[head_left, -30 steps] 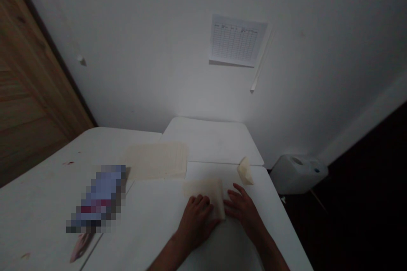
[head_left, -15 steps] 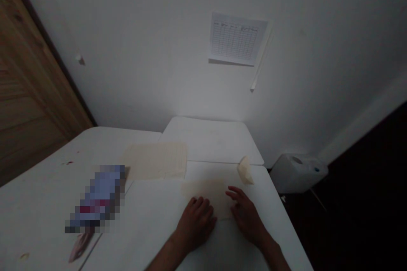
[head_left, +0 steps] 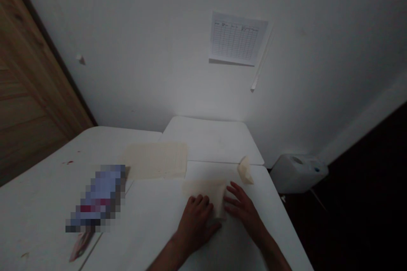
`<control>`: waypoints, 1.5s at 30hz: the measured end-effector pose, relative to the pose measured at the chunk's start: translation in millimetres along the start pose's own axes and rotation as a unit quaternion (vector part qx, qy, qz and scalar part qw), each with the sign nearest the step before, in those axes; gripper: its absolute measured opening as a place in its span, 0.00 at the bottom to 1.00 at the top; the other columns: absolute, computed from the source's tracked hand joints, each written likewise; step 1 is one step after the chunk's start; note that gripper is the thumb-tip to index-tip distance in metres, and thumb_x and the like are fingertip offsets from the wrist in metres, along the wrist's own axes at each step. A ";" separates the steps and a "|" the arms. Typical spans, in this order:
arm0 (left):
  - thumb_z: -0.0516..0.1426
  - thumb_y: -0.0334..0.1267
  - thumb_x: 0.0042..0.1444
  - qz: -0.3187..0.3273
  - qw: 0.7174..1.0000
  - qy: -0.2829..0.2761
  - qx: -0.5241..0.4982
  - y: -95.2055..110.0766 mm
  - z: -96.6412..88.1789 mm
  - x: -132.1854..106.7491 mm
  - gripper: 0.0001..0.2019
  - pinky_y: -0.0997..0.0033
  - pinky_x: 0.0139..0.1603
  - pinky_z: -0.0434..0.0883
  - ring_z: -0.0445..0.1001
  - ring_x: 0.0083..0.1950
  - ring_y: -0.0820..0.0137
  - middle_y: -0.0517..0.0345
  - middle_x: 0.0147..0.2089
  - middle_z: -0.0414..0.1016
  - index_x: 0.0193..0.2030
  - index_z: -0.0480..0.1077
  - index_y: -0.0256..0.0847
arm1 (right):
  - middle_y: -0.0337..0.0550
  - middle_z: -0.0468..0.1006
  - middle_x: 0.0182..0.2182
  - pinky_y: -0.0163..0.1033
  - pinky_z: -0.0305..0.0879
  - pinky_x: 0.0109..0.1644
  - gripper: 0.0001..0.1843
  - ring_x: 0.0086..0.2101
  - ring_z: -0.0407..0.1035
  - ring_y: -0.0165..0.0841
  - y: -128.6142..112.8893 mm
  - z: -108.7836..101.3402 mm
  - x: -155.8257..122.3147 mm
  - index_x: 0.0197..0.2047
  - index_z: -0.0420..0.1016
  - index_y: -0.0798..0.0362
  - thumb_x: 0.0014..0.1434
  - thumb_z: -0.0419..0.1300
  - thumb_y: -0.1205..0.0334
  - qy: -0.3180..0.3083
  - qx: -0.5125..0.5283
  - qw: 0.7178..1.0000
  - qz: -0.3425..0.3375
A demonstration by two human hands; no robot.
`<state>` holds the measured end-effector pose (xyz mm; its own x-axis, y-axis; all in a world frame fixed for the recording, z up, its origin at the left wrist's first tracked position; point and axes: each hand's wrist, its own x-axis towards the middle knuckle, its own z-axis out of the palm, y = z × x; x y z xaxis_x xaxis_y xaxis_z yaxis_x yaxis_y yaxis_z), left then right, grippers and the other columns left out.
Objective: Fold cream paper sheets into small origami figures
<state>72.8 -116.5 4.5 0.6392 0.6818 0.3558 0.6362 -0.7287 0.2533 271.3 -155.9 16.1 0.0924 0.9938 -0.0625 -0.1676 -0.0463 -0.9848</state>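
While the left hand [head_left: 194, 222] half-curls atop the sheet [head_left: 203, 187], grip unclear, right hand [head_left: 243, 207] spreads alongside.

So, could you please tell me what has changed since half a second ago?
The right hand has moved slightly left, and the right edge of the small sheet seems further left too. The left hand stretches its thumb further right. No change of grip is clear. The larger sheet, the folded piece and the wall chart stayed put.
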 end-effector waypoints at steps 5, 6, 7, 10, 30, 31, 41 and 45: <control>0.61 0.39 0.54 0.012 0.999 -0.025 0.023 0.3 -6.7 3.7 0.07 0.55 0.46 0.65 0.67 0.44 0.58 0.52 0.41 0.70 0.37 0.69 0.41 | 0.49 0.66 0.59 0.52 0.67 0.51 0.38 0.49 0.70 0.44 0.8 4.3 3.0 0.61 0.62 0.42 0.46 0.68 0.57 0.026 0.022 0.999 -0.011; 0.60 0.37 0.55 0.017 0.999 -0.026 0.022 -0.1 -8.1 3.8 0.05 0.56 0.45 0.65 0.67 0.43 0.59 0.52 0.40 0.70 0.36 0.69 0.41 | 0.48 0.66 0.59 0.52 0.67 0.51 0.34 0.50 0.70 0.43 -0.3 2.6 2.4 0.60 0.64 0.42 0.48 0.66 0.58 0.018 -0.011 0.999 -0.026; 0.59 0.36 0.56 0.021 0.999 -0.025 0.020 -0.5 -9.3 3.6 0.03 0.56 0.45 0.65 0.67 0.43 0.60 0.53 0.39 0.70 0.35 0.69 0.41 | 0.47 0.67 0.58 0.51 0.67 0.52 0.31 0.51 0.68 0.43 -2.0 0.7 1.3 0.58 0.66 0.42 0.50 0.64 0.59 0.012 -0.058 0.997 -0.048; 0.55 0.34 0.60 0.026 0.999 -0.014 0.011 -1.0 -10.9 1.7 0.04 0.57 0.44 0.66 0.67 0.41 0.62 0.53 0.38 0.69 0.33 0.69 0.41 | 0.44 0.70 0.56 0.52 0.62 0.57 0.23 0.56 0.63 0.42 -9.8 -3.9 -2.8 0.53 0.73 0.42 0.54 0.59 0.64 -0.004 -0.233 0.963 -0.137; 0.58 0.30 0.55 0.033 0.987 -0.006 -0.156 -41.4 -31.3 -15.9 0.15 0.52 0.61 0.64 0.64 0.60 0.58 0.49 0.57 0.68 0.50 0.70 0.43 | 0.40 0.79 0.36 0.47 0.61 0.52 0.12 0.41 0.72 0.39 -30.8 8.1 32.2 0.44 0.79 0.44 0.55 0.63 0.60 -0.108 -0.378 0.905 -0.163; 0.58 0.29 0.55 0.033 0.987 -0.008 -0.156 -41.8 -30.9 -16.2 0.15 0.52 0.61 0.64 0.64 0.60 0.59 0.49 0.57 0.68 0.50 0.70 0.43 | 0.40 0.80 0.36 0.48 0.60 0.53 0.13 0.41 0.72 0.39 -30.2 10.9 34.2 0.44 0.79 0.43 0.55 0.63 0.60 -0.101 -0.380 0.906 -0.157; 0.55 0.30 0.58 0.020 0.986 0.002 -0.166 -36.8 -34.7 -13.9 0.10 0.54 0.60 0.65 0.66 0.58 0.60 0.52 0.54 0.71 0.45 0.73 0.44 | 0.42 0.80 0.35 0.41 0.69 0.44 0.16 0.36 0.75 0.36 4.4 26.3 58.1 0.47 0.77 0.48 0.54 0.62 0.61 -0.061 -0.337 0.927 -0.152; 0.59 0.33 0.57 0.007 0.987 0.011 -0.159 -36.4 -28.3 -12.7 0.05 0.53 0.58 0.67 0.67 0.56 0.58 0.52 0.51 0.73 0.40 0.74 0.44 | 0.40 0.80 0.35 0.39 0.69 0.43 0.17 0.36 0.74 0.34 15.4 24.5 61.5 0.48 0.76 0.48 0.54 0.62 0.62 -0.060 -0.352 0.919 -0.169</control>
<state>29.3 -100.5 16.3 0.6356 0.6727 0.3789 0.4576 -0.7235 0.5169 250.3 -93.0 1.1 -0.0942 0.9653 0.2437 0.5311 0.2558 -0.8078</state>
